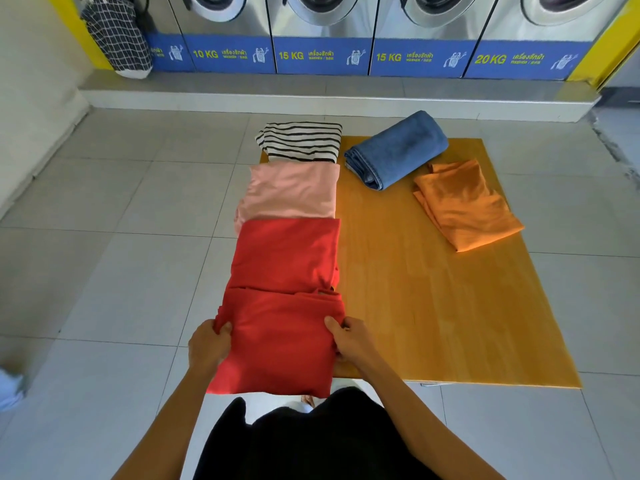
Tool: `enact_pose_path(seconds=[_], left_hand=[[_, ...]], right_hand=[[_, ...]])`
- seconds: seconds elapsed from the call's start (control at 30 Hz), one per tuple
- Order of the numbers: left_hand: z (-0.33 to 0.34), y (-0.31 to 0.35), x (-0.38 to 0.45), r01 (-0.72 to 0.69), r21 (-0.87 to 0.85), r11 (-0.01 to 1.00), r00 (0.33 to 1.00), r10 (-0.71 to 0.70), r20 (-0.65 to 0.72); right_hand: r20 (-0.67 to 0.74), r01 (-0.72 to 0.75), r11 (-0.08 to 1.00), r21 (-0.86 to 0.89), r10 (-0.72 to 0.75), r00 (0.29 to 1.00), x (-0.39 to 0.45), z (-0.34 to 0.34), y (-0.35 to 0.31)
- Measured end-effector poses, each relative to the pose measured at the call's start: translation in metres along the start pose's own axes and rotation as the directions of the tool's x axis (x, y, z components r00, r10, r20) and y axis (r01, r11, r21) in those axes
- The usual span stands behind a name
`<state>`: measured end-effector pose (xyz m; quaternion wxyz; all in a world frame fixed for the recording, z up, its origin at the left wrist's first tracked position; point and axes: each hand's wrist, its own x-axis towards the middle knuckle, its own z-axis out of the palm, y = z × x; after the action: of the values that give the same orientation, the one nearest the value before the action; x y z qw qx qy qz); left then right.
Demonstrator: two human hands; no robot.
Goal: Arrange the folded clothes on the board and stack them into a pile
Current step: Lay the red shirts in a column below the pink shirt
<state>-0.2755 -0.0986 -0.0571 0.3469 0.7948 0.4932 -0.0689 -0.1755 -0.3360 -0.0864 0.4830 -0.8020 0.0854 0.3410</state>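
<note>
Head view: gripping nearest red folded garment (pixel 277 344) at both side edges, left hand (pixel 207 344) and right hand (pixel 349 341) pinching soft, limp knit. Risking folds slipping open if lifted unevenly. Lying ahead in a row on the smooth wooden board (pixel 433 289): red, pink, striped; thick denim and orange beyond-right.

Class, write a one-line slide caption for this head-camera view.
Both hands, left and right, grip a folded red garment at the near end of a row of folded clothes along the wooden board.
</note>
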Motion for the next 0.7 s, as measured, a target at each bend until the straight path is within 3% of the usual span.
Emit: enact_pose_path(seconds=[0.17, 0.37, 0.47, 0.7], left_hand=[[0.002, -0.004, 0.003, 0.005, -0.017, 1.000, 1.000, -0.005, -0.001], [-0.005, 0.029, -0.013, 0.051, -0.061, 0.997, 0.990, -0.058, -0.125], [-0.007, 0.064, -0.015, -0.093, -0.108, 0.990, 0.985, 0.076, -0.154], [0.010, 0.147, -0.016, -0.338, -0.229, 0.913, 0.938, 0.346, -0.004]], right_hand=[[-0.012, 0.020, 1.000, -0.004, -0.020, 1.000, -0.001, 0.002, 0.000], [-0.034, 0.008, 1.000, 0.005, -0.008, 0.999, -0.002, 0.001, 0.000], [-0.090, 0.036, 0.999, 0.028, -0.033, 0.995, 0.005, -0.011, 0.003], [-0.264, 0.102, 0.944, 0.315, -0.016, 0.964, -0.016, -0.076, -0.049]])
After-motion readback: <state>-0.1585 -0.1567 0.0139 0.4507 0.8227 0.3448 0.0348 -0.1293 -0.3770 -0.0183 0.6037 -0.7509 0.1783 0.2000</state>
